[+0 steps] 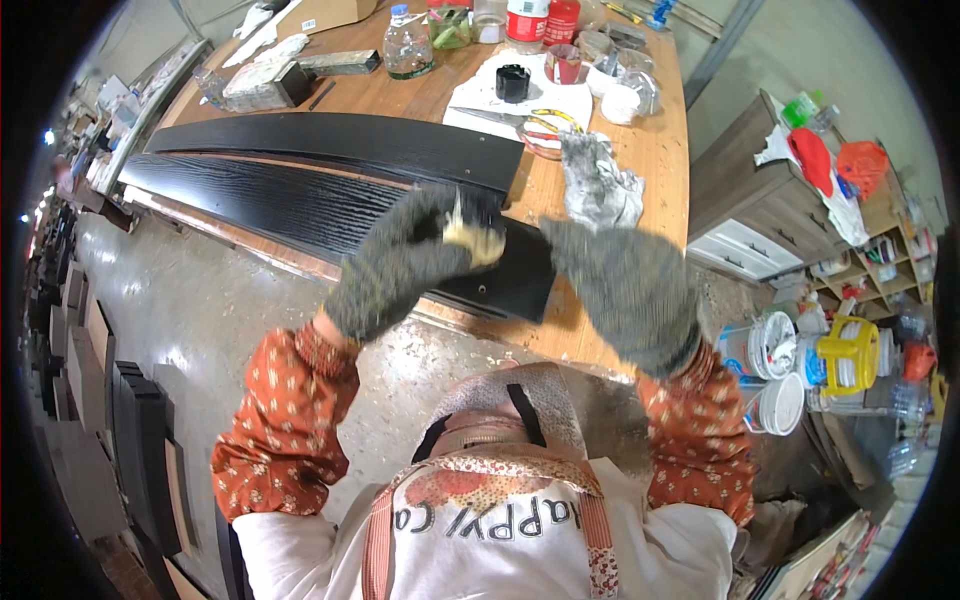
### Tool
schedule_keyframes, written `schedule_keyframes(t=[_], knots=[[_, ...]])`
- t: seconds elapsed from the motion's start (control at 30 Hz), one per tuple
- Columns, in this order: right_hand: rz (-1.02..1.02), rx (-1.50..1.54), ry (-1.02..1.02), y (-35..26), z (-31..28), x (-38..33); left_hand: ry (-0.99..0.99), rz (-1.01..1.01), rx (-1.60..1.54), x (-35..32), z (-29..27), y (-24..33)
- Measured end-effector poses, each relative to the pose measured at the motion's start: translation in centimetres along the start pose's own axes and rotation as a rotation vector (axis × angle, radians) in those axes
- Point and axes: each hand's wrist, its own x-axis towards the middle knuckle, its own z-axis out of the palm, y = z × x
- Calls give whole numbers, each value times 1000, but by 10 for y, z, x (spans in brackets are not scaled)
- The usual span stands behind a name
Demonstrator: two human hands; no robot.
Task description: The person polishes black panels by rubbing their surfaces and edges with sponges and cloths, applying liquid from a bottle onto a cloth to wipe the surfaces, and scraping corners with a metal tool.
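Observation:
Both my hands wear dark grey-green knit gloves. My left hand (405, 255), closed around a pale cream wad (475, 242) with a pointed tip, is over the near black board (270, 195). The wad's exact kind is unclear. Just right of that board's end is my right hand (630, 290), back up and blurred by motion; whether its fingers hold anything does not show. Behind the near board lies a second black board (350, 140), a narrow gap between them. Small holes mark the near board's right end.
The wooden table (660, 150) also bears a grey-stained rag (600, 180), scissors (545, 125), a black cup (513, 83), a clear bottle (408, 45) and several jars. A cabinet (765, 200) and white buckets (775, 400) stand at right. Dark panels (140, 440) lean at left.

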Motion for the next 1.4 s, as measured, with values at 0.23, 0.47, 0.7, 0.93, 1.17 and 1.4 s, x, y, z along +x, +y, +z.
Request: schedule_keyframes(t=[0.23, 0.47, 0.7, 0.93, 1.17, 1.4], knots=[[45, 237, -279, -48, -29, -63, 49, -26, -329, -78, 25, -61], [13, 292, -114, 1, -25, -64, 164, 86, -436, -65, 55, -64], [739, 1222, -182, 49, 3, -57, 226, 112, -448, -30, 75, -55], [946, 1390, -383, 119, 37, -36, 391, 165, -445, -27, 70, -60], [897, 1404, -599, 145, 73, -15, 572, 157, -538, -64, 70, -84], [762, 1365, -708, 156, 86, -1, 723, 136, -461, -69, 80, -84]])
